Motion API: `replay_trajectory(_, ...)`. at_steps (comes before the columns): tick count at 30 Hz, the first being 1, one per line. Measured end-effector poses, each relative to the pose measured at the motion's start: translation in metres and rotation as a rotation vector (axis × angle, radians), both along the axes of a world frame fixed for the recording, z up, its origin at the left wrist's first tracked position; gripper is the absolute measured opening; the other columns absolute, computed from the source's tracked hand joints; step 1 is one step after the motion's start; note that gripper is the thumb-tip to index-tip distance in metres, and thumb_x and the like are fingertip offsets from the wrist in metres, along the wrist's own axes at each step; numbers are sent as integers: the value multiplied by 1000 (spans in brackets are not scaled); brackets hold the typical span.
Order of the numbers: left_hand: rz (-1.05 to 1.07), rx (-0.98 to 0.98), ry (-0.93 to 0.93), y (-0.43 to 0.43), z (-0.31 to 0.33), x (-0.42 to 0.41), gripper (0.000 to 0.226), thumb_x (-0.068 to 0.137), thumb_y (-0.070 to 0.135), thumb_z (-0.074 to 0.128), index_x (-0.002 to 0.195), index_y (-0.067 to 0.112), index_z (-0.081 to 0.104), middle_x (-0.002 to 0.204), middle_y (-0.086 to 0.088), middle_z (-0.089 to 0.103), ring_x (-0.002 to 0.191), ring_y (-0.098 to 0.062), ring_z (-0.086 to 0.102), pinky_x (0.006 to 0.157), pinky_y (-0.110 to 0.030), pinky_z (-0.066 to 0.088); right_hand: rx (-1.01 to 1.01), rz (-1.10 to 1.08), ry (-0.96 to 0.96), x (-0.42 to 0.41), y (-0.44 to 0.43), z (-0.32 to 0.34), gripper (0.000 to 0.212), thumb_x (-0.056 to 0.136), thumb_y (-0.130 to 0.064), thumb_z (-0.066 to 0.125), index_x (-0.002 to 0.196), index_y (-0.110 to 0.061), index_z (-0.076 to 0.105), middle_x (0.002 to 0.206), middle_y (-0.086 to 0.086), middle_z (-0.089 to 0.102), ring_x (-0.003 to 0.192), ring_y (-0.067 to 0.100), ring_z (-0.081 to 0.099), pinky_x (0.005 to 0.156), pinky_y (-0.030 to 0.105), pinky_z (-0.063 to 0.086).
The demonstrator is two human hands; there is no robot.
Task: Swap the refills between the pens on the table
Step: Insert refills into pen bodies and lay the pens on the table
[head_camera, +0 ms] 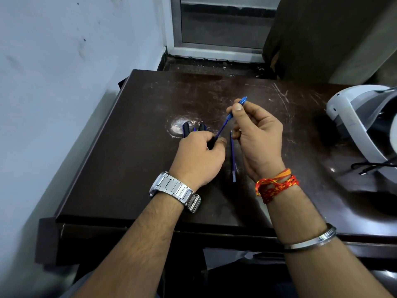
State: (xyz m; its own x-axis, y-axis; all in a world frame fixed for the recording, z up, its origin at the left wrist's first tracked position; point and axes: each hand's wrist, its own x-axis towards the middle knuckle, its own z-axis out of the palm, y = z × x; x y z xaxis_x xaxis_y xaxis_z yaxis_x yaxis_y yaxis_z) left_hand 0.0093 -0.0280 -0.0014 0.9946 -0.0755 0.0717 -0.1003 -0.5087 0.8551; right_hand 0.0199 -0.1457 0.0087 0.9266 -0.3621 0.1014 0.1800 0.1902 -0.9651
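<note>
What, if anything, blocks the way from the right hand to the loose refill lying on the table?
Nothing visible does. The loose refill lies uncovered beside the right hand, which itself pinches the other refill.

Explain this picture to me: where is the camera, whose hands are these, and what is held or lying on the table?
There is no machine here: a person wears one camera on the head, looking down at their own hands. The left hand, with the watch, grips a dark barrel; the right hand pinches a thin blue refill whose lower end meets that barrel. On the dark table lie a second blue refill between the hands, and dark pen parts beyond the left hand. A white headset sits at the right edge.
</note>
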Motion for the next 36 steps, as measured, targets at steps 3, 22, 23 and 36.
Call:
replay_trajectory(3, 12, 1, 0, 0, 1, 1, 36, 89, 33, 59, 57, 17, 56, 35, 12, 46, 34, -6, 43, 35, -11, 27, -3, 38, 26, 1, 0, -2, 7, 94, -12, 65, 96, -15, 71, 78, -3, 74, 52, 2, 50, 50, 18, 46)
replay_trajectory(22, 29, -276, 75, 1, 5, 0, 27, 77, 26, 51, 76, 6, 70, 45, 7, 50, 42, -15, 42, 47, -28, 32, 61, 243, 131, -3, 8, -2, 16, 99, -7, 55, 104, -10, 69, 84, 2, 75, 65, 8, 68, 51, 19, 51)
replay_trajectory(23, 28, -268, 75, 1, 7, 0, 26, 77, 25, 52, 77, 8, 71, 48, 4, 55, 43, -17, 46, 46, -31, 35, 64, 241, 130, -3, 7, -3, 15, 98, -7, 55, 105, -9, 69, 84, 2, 75, 66, 8, 69, 52, 19, 52)
replay_trajectory(36, 47, -162, -26, 2, 6, 0, 20, 82, 17, 54, 79, 15, 74, 70, -9, 72, 56, -24, 59, 56, -43, 51, 59, 207, 105, -5, 8, -1, 14, 90, -7, 70, 96, 5, 72, 69, 1, 72, 51, 1, 61, 50, 16, 50)
